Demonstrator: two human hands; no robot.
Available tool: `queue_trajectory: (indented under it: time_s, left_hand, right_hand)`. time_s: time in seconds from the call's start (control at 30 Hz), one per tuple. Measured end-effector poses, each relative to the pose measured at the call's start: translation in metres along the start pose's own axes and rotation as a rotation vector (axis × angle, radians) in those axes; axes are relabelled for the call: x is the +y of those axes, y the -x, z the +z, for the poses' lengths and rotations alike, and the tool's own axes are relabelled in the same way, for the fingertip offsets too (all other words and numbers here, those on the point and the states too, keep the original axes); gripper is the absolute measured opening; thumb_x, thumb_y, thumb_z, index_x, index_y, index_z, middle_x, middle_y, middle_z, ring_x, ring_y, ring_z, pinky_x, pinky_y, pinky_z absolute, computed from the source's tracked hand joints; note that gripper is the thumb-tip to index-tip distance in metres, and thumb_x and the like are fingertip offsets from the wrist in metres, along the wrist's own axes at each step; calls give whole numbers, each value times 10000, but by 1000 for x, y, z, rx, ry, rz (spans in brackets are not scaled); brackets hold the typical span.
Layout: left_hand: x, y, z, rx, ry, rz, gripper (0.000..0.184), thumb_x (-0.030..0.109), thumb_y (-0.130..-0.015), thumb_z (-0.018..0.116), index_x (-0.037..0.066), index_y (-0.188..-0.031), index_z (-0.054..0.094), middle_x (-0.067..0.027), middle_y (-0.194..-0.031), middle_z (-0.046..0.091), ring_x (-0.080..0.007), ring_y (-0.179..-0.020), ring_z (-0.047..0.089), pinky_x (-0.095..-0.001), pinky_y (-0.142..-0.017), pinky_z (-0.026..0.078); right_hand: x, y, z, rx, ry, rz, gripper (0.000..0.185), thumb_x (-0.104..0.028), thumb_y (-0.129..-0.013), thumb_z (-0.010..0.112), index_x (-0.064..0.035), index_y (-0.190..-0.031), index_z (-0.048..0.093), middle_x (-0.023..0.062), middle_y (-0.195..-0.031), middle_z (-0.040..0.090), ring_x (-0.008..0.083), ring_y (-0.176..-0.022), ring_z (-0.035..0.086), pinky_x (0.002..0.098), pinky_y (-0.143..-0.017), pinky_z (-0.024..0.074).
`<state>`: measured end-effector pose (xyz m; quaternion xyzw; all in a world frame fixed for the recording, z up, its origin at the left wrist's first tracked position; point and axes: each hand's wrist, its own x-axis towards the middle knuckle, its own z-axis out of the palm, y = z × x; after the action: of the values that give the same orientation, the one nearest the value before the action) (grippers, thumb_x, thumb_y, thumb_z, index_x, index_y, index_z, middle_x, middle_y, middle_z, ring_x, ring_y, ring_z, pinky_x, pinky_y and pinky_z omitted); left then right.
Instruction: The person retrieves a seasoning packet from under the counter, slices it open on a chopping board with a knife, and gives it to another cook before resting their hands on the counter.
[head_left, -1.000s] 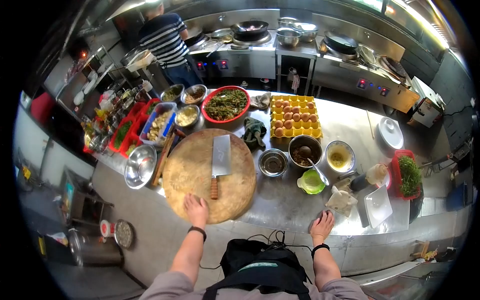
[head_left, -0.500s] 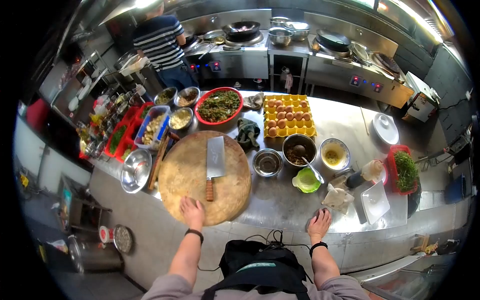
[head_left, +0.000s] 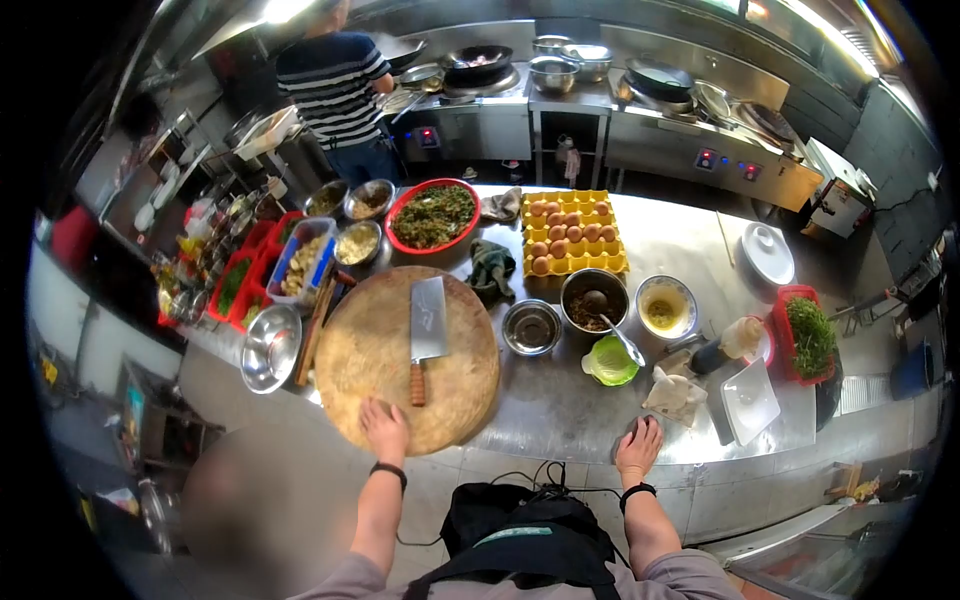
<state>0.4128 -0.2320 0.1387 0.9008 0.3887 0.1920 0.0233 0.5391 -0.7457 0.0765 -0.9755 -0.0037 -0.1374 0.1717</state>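
Note:
My left hand (head_left: 385, 428) rests with spread fingers on the near edge of a round wooden chopping board (head_left: 345, 340), holding nothing. A cleaver (head_left: 429, 325) lies flat on the board, its wooden handle pointing toward me, a little right of that hand and not touched. On the front edge of the steel table (head_left: 550, 420), my right hand (head_left: 638, 446) lies flat and empty, its fingers slightly apart. Nearest to it is a crumpled pale cloth or bag (head_left: 676, 397). A green bowl (head_left: 611, 361) stands farther up, beside a metal bowl of dark food (head_left: 594, 300) with a ladle.
Behind the board are a red basin of chopped greens (head_left: 433, 216) and a yellow egg tray (head_left: 573, 234). To the left sits a steel bowl (head_left: 271, 348). A white dish (head_left: 749, 402) and a red basket (head_left: 803, 334) stand right. A person (head_left: 335, 90) is at the stoves.
The view has shifted slightly. The person at the stoves has moved a little to the right, and a blurred patch now covers the lower left floor. My hands stay in place.

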Motion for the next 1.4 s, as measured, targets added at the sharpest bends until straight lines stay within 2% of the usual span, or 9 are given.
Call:
queue_trajectory:
  time_s: [0.5, 0.67, 1.4]
  left_hand:
    - [-4, 0, 6, 12, -9, -3, 550, 299, -945, 644, -42, -1359, 523, -234, -1481, 498, -418, -1394, 432, -539, -1186, 305]
    - [2, -1, -1, -61, -3, -67, 590, 315, -959, 623, -45, -1410, 498, -234, -1500, 484, -408, -1423, 409, -518, -1208, 282]
    - [0, -1, -1, -39, -6, -17, 599, 313, -963, 618, -73, -1404, 496, -222, -1501, 483, -388, -1426, 409, -503, -1213, 273]
  right_hand:
    - [0, -1, 1, 23, 10, -15, 473, -156, -827, 665, -68, -1278, 549, 173, -1395, 494, 402, -1331, 432, 537, -1180, 317]
    - [2, 0, 2, 24, 9, -28, 483, -149, -823, 662, -58, -1282, 543, 181, -1389, 493, 402, -1330, 433, 537, -1177, 320]
    - [1, 0, 3, 35, 11, -7, 468, -139, -813, 661, -64, -1263, 556, 172, -1385, 498, 395, -1336, 434, 540, -1183, 325]
